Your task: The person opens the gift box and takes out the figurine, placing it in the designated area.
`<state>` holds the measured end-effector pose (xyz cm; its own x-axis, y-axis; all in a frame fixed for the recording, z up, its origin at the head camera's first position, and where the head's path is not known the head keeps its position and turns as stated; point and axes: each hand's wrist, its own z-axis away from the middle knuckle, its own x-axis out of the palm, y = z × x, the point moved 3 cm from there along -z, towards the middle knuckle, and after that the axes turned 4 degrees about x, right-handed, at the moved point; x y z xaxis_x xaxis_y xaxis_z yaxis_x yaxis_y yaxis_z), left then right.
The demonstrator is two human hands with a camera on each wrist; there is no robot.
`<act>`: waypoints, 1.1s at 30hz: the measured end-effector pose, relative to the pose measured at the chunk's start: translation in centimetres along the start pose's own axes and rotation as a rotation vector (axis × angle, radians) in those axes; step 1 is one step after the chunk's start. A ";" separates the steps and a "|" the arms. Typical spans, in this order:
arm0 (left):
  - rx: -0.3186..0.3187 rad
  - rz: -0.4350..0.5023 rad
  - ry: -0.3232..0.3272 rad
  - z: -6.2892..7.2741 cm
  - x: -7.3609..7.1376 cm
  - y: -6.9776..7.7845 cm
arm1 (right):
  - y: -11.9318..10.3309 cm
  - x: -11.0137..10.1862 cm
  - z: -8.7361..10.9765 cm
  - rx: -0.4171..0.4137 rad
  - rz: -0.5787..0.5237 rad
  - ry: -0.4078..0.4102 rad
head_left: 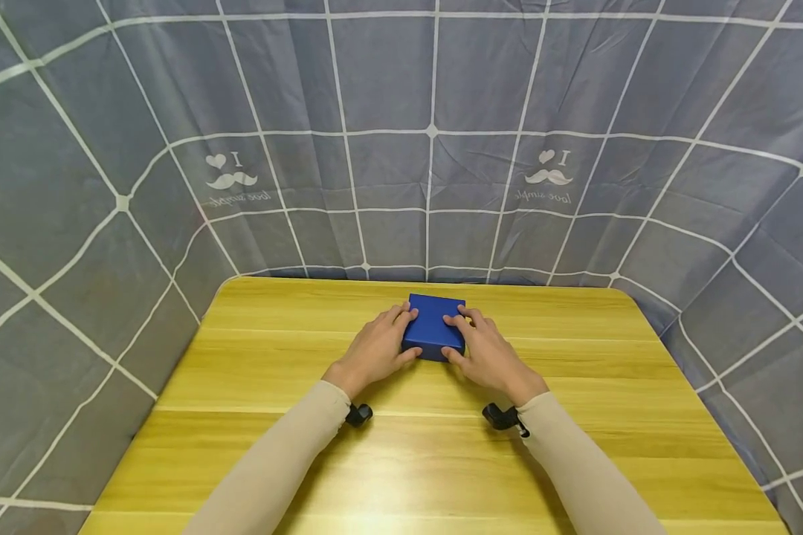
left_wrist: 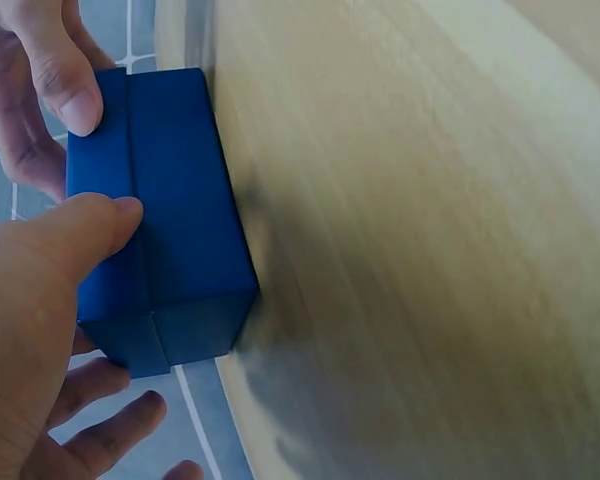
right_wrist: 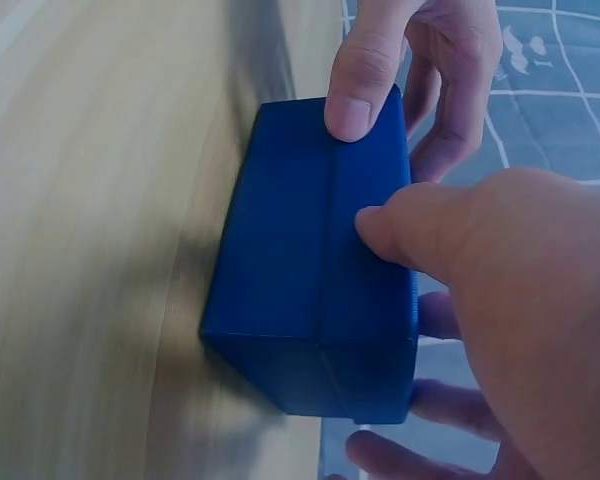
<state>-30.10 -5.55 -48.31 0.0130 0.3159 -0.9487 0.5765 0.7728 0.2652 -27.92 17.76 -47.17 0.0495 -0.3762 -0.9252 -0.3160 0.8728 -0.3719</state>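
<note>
A blue lidded box sits on the wooden table near its far edge. My left hand holds it from the left, and my right hand from the right. In the left wrist view, a seam runs along the front between the lid and the lower body. Both thumbs press on the lid's front side close to that seam, as the right wrist view of the lid also shows. The other fingers reach over the top and toward the sides. The lid lies over the body; the inside is hidden.
The yellow wood-grain table extends toward me and to both sides. A grey curtain with white grid lines hangs behind it and along both sides. Black wrist mounts show at the left sleeve and right sleeve.
</note>
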 end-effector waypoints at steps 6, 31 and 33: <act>0.020 -0.001 -0.010 0.8 -0.5 0.7 | -0.3 -0.3 0.7 -0.016 0.012 -0.017; 0.078 -0.063 -0.006 4.7 -0.8 3.8 | -0.9 -0.9 5.2 -0.067 0.021 -0.031; 0.082 -0.065 0.003 5.1 -1.0 4.1 | -1.1 -1.1 5.5 -0.078 0.023 -0.038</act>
<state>-23.60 -5.54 -47.16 -0.0290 0.2677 -0.9631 0.6412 0.7441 0.1876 -22.43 18.88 -46.16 0.0768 -0.3430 -0.9362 -0.3899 0.8539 -0.3448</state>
